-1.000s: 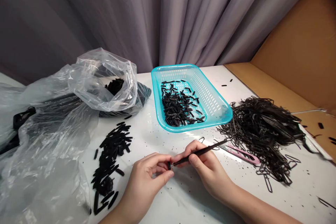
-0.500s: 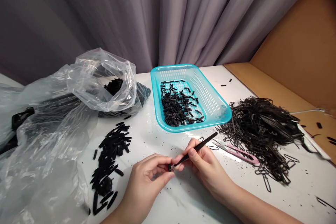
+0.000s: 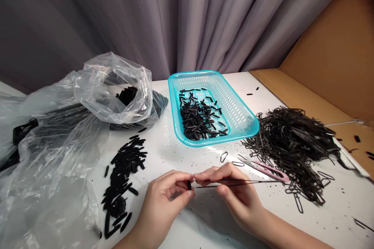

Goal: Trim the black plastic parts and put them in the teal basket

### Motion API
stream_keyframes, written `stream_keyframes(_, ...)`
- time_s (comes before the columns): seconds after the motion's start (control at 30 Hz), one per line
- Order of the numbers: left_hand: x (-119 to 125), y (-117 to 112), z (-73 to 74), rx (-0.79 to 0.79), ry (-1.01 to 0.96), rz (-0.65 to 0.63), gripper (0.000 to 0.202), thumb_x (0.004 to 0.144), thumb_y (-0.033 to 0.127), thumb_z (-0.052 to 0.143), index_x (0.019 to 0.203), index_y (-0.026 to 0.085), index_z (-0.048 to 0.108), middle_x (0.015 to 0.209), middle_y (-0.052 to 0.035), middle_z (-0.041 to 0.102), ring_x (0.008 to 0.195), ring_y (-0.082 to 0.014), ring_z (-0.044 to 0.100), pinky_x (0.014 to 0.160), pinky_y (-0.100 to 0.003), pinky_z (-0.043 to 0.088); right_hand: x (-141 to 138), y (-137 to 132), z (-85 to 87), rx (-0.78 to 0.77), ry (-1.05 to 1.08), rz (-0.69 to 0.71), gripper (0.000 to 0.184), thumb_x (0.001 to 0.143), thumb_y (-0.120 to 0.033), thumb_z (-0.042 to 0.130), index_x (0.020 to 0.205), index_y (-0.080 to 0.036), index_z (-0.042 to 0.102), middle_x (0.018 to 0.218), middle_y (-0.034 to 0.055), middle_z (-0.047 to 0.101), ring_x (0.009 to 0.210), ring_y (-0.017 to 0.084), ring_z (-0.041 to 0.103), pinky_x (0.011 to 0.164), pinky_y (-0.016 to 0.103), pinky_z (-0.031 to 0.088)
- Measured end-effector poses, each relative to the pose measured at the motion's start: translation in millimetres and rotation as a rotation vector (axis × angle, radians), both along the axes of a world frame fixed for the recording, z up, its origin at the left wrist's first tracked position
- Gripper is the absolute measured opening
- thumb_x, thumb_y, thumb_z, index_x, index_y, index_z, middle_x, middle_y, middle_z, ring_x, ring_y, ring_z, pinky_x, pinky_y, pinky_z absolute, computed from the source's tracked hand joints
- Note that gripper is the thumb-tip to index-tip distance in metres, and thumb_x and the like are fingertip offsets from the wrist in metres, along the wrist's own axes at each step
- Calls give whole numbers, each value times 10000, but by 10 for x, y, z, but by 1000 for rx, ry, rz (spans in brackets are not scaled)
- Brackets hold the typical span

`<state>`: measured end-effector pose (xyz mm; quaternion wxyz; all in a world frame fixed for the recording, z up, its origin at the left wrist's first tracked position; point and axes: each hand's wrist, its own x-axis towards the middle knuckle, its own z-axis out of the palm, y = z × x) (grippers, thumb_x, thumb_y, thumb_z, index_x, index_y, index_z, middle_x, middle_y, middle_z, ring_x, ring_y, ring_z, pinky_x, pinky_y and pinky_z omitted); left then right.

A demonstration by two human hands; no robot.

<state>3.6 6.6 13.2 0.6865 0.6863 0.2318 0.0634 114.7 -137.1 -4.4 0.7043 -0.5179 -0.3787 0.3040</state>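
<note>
White desk (image 3: 163,149), grey curtain (image 3: 193,19) behind its back edge; apart from the turquoise basket (image 3: 247,126), left hand (image 3: 160,206) pinches 1 black strip (image 3: 189,185), right hand (image 3: 244,202) pinches tweezers (image 3: 233,182).

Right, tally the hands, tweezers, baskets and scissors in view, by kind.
Hands (left hand, right hand): 2
Tweezers: 1
Blue basket: 1
Pink-handled scissors: 1
Total: 5

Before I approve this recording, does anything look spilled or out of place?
Slightly: two small black pieces lie on the white table right of the blue basket, apart from the similar ones inside, and tiny dark specks litter the surface. I see no obvious damage.
</note>
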Motion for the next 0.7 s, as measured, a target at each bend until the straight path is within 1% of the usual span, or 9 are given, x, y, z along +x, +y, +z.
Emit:
stream_keyframes(0.1,6,-6,14,-8,-3,-7,173,727,77,604,868,164,652,861,-47,656,786,-174,625,708,-257,512,-5,-4,-15,-20,-62,12,98,896,-269,484,967,-213,523,1042,94,616,988,211,578,802,381,490)
stream_keyframes(0.2,6,-13,14,-4,0,-11,183,727,72,603,872,172,651,876,-43,663,796,-172,627,720,-256,511,5,9,-11,-30,-90,13,100,901,-253,475,978,-209,522,1026,92,616,962,196,585,797,366,492)
stream_keyframes(0.37,5,-13,-1,12,-1,-7,193,726,75,608,881,180,655,886,-38,666,788,-168,630,715,-252,513,3,9,2,-28,-87,13,100,901,-256,473,972,-205,523,1014,93,616,954,192,587,794,365,495)
stream_keyframes(0.5,7,-8,-6,25,-1,-4,210,715,71,613,892,174,660,880,-44,665,772,-168,627,698,-256,515,3,10,-11,-17,-64,22,94,907,-257,462,975,-218,513,1004,80,618,939,188,594,798,382,493)
stream_keyframes(0.7,1,-5,-10,18,4,-11,205,728,82,617,900,183,664,879,-37,659,783,-164,621,706,-249,507,15,26,-29,-23,-61,29,93,907,-264,463,964,-209,511,1004,86,620,960,199,595,808,396,492)
